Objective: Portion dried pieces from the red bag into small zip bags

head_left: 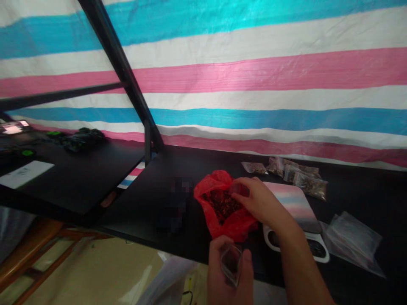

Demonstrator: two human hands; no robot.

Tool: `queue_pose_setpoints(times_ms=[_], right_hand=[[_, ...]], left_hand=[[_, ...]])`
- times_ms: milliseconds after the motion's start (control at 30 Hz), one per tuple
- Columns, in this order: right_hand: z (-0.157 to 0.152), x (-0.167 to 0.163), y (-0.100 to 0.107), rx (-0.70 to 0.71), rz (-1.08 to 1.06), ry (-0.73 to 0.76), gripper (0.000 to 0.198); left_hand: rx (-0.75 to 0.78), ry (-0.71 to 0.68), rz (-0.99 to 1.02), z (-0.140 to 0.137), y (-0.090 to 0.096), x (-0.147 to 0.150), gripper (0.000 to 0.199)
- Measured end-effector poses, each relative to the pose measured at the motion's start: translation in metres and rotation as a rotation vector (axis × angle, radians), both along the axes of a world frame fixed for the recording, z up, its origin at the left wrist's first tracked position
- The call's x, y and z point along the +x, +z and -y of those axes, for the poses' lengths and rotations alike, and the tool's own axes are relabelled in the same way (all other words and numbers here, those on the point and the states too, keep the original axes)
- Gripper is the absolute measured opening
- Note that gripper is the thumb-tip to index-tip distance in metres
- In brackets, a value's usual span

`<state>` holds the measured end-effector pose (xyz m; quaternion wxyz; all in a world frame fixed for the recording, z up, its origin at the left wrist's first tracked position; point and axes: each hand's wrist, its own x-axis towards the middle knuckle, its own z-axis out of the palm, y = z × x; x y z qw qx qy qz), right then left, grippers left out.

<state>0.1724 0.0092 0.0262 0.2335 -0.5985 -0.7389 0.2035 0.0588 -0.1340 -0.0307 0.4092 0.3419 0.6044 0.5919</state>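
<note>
My left hand point(219, 271) is closed around a small clear zip bag point(231, 264), whose mouth gapes upward between thumb and fingers. Just beyond it, a red plastic bag point(219, 233) lies opened out on the black table, with dark brown, dried loose bits point(222, 205) inside. My right hand point(254, 197) reaches over the red bag's right side, thumb and fingers curled together at the loose bits. Something small and see-through seems to be at those fingertips, too unclear to name. Right of the red bag is a white kitchen scale point(292, 203), partly covered by my right forearm.
Several filled zip bags point(310, 184) lie behind the scale. Flat unfilled zip bags point(354, 239) are stacked to its right. A black metal post point(127, 80) slants up at the left. Another table point(79, 178) holds a white paper point(27, 173). A wooden chair point(32, 250) stands below.
</note>
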Motion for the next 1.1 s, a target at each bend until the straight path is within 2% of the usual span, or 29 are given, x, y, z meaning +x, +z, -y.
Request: queue_pose_setpoints(times_ms=[167,300,533,667,767,833,933,1100], right_hand=[[0.009,0.001,0.006,-0.091,-0.020,0.032,0.026],[0.012,-0.005,0.005,-0.143,-0.015,0.063,0.020],[0.015,-0.013,0.012,-0.299,-0.199,0.108,0.017],[0.011,-0.019,0.013,-0.217,-0.228,0.093,0.016],[0.002,-0.028,0.005,-0.053,-0.078,0.019,0.014],[-0.003,-0.036,-0.002,0.010,0.039,0.012,0.017],[-0.005,-0.046,-0.007,0.000,0.087,0.050,0.018],[-0.001,-0.055,-0.004,-0.077,0.017,0.108,0.015]], left_hand=[[0.030,-0.006,0.092,-0.011,0.009,-0.007,0.037],[0.013,-0.012,0.130,-0.014,0.010,-0.008,0.037],[0.016,0.004,0.090,-0.023,0.010,-0.014,0.038],[0.043,0.048,0.057,-0.023,0.005,-0.017,0.037],[0.044,0.074,0.037,-0.026,0.000,-0.030,0.040],[0.021,0.038,0.025,-0.030,-0.001,-0.041,0.044],[0.026,0.015,0.012,-0.039,0.002,-0.051,0.045],[0.101,0.088,0.041,-0.049,0.016,-0.044,0.040]])
